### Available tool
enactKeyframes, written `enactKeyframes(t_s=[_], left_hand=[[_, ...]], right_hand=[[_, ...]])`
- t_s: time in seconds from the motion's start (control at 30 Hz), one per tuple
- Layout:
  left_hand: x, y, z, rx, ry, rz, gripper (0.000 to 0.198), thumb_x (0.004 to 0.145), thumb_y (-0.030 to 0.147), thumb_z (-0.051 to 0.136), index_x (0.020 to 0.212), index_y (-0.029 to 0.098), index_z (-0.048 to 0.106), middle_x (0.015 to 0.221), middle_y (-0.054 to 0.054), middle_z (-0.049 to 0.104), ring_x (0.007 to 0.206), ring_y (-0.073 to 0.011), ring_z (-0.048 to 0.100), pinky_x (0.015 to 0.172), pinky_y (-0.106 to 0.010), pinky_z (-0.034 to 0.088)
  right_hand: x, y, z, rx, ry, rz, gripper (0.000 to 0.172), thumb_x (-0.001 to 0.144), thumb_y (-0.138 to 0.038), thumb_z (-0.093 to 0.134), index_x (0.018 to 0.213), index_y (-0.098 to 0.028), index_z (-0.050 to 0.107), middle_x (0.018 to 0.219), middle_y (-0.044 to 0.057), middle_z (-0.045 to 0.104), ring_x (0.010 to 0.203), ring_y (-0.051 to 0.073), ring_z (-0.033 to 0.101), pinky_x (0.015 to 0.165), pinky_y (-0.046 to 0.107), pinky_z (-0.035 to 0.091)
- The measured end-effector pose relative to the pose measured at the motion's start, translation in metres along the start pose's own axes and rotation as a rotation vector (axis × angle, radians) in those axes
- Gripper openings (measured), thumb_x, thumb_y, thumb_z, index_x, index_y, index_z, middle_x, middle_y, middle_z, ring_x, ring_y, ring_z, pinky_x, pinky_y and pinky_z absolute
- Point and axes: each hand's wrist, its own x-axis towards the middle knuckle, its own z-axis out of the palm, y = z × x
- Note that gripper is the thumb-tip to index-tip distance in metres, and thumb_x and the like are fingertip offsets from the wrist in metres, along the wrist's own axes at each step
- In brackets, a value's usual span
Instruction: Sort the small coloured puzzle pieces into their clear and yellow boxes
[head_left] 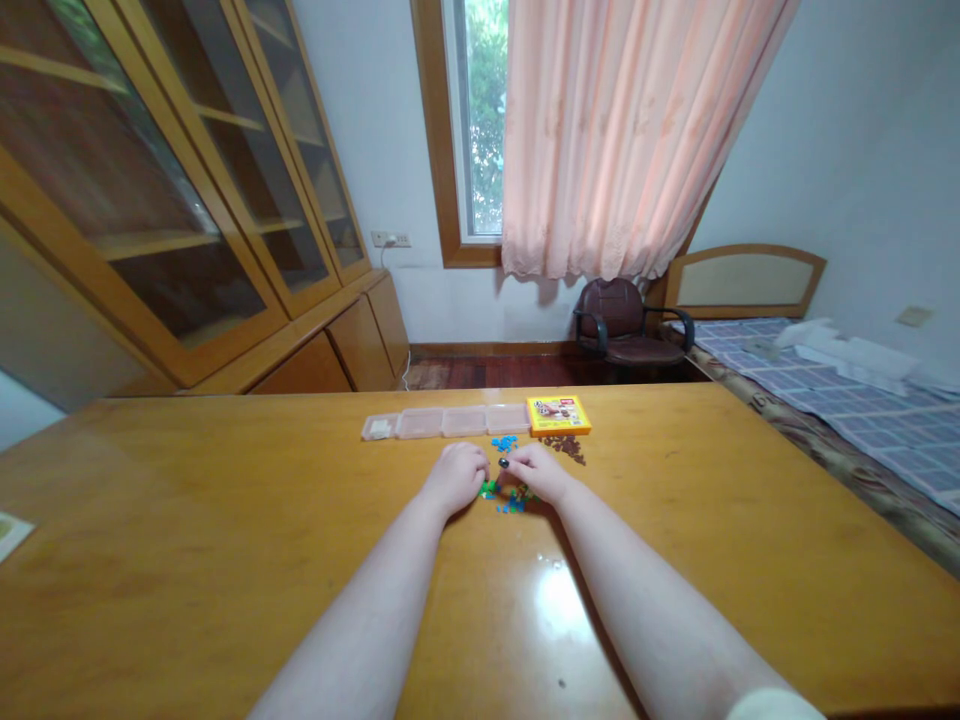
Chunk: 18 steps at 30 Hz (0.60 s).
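My left hand point(457, 476) rests on the table with its fingers curled at the left side of a pile of small green and blue pieces point(513, 503). Opposite it, my right hand point(541, 473) has its thumb and fingers drawn together over the same pile. A small dark shiny spot point(503, 463) shows at its fingertips, too small to name. What either hand pinches is hidden. Just beyond the hands lie a group of blue pieces point(504, 442) and a scatter of brown pieces point(567, 447).
A row of shallow clear plastic trays point(421, 424) stands behind the hands, beside a yellow box point(559, 415) with a printed picture. All are on a glossy wooden table point(225, 520). Beyond its far edge are a brown armchair point(619, 320) and a bed point(847, 390).
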Motion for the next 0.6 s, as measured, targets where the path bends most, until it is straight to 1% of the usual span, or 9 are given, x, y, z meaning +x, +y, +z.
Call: enactKeyframes(t_s=[0.07, 0.1, 0.23, 0.3, 0.33, 0.4, 0.47, 0.53, 0.6], left_hand=[[0.0005, 0.0000, -0.0005, 0.006, -0.007, -0.002, 0.021, 0.072, 0.011, 0.049, 0.067, 0.019, 0.068, 0.072, -0.002, 0.064, 0.076, -0.0162, 0.056, 0.076, -0.029, 0.042], [0.0006, 0.0000, -0.0004, 0.001, -0.014, 0.009, 0.021, 0.072, 0.011, 0.049, 0.068, 0.020, 0.068, 0.072, -0.002, 0.065, 0.076, -0.0162, 0.056, 0.077, -0.029, 0.042], [0.0001, 0.0001, 0.0010, -0.036, -0.020, 0.041, 0.024, 0.072, 0.010, 0.048, 0.070, 0.021, 0.069, 0.075, -0.002, 0.066, 0.081, -0.0160, 0.056, 0.081, -0.029, 0.041], [-0.0005, 0.0003, 0.0013, -0.052, -0.024, 0.047, 0.024, 0.072, 0.010, 0.048, 0.070, 0.021, 0.069, 0.076, -0.001, 0.066, 0.081, -0.0159, 0.056, 0.082, -0.029, 0.040], [-0.0008, 0.0007, 0.0011, -0.063, -0.032, 0.058, 0.025, 0.072, 0.010, 0.048, 0.069, 0.022, 0.069, 0.077, -0.001, 0.066, 0.082, -0.0158, 0.056, 0.083, -0.029, 0.040], [-0.0012, 0.0018, 0.0002, -0.088, -0.058, 0.093, 0.026, 0.072, 0.009, 0.048, 0.069, 0.023, 0.070, 0.079, 0.000, 0.067, 0.082, -0.0154, 0.056, 0.084, -0.030, 0.040], [-0.0012, 0.0031, -0.0010, -0.093, -0.077, 0.122, 0.027, 0.072, 0.009, 0.048, 0.070, 0.023, 0.070, 0.080, 0.000, 0.067, 0.081, -0.0151, 0.056, 0.084, -0.030, 0.040], [-0.0008, 0.0037, -0.0018, -0.059, -0.076, 0.121, 0.026, 0.072, 0.010, 0.048, 0.070, 0.022, 0.070, 0.077, -0.001, 0.067, 0.077, -0.0151, 0.056, 0.081, -0.029, 0.040], [-0.0002, 0.0035, -0.0019, -0.012, -0.065, 0.090, 0.024, 0.072, 0.011, 0.048, 0.068, 0.021, 0.070, 0.073, -0.002, 0.065, 0.075, -0.0155, 0.055, 0.076, -0.028, 0.041]], right_hand=[[-0.0001, -0.0008, 0.0009, -0.018, -0.026, 0.055, 0.037, 0.084, -0.038, 0.045, 0.069, -0.015, 0.070, 0.060, 0.001, 0.064, 0.055, 0.012, 0.052, 0.055, 0.021, 0.037], [0.0001, -0.0014, 0.0010, -0.048, -0.016, 0.084, 0.037, 0.084, -0.037, 0.045, 0.068, -0.015, 0.070, 0.060, 0.001, 0.064, 0.055, 0.012, 0.053, 0.056, 0.021, 0.037], [0.0015, -0.0049, -0.0018, -0.225, 0.137, 0.171, 0.038, 0.086, -0.034, 0.041, 0.065, -0.017, 0.068, 0.060, 0.002, 0.065, 0.058, 0.012, 0.055, 0.057, 0.021, 0.036], [0.0016, -0.0066, -0.0038, -0.289, 0.209, 0.192, 0.036, 0.085, -0.034, 0.042, 0.066, -0.018, 0.068, 0.062, 0.001, 0.065, 0.059, 0.013, 0.054, 0.056, 0.022, 0.035], [0.0015, -0.0074, -0.0043, -0.300, 0.223, 0.187, 0.035, 0.084, -0.034, 0.044, 0.066, -0.017, 0.068, 0.061, 0.001, 0.065, 0.058, 0.013, 0.054, 0.056, 0.022, 0.034], [0.0008, -0.0086, -0.0042, -0.266, 0.188, 0.144, 0.034, 0.083, -0.032, 0.045, 0.062, -0.017, 0.066, 0.058, 0.001, 0.063, 0.056, 0.012, 0.052, 0.055, 0.021, 0.034], [-0.0002, -0.0095, -0.0027, -0.168, 0.105, 0.088, 0.035, 0.083, -0.031, 0.044, 0.058, -0.016, 0.065, 0.054, 0.001, 0.061, 0.054, 0.012, 0.052, 0.054, 0.021, 0.035], [-0.0009, -0.0102, -0.0007, -0.068, 0.031, 0.051, 0.035, 0.082, -0.030, 0.044, 0.057, -0.015, 0.064, 0.055, 0.001, 0.062, 0.054, 0.012, 0.054, 0.055, 0.021, 0.037], [-0.0011, -0.0103, 0.0008, -0.024, -0.005, 0.045, 0.035, 0.082, -0.030, 0.045, 0.058, -0.015, 0.065, 0.057, 0.001, 0.064, 0.056, 0.012, 0.056, 0.057, 0.021, 0.038]])
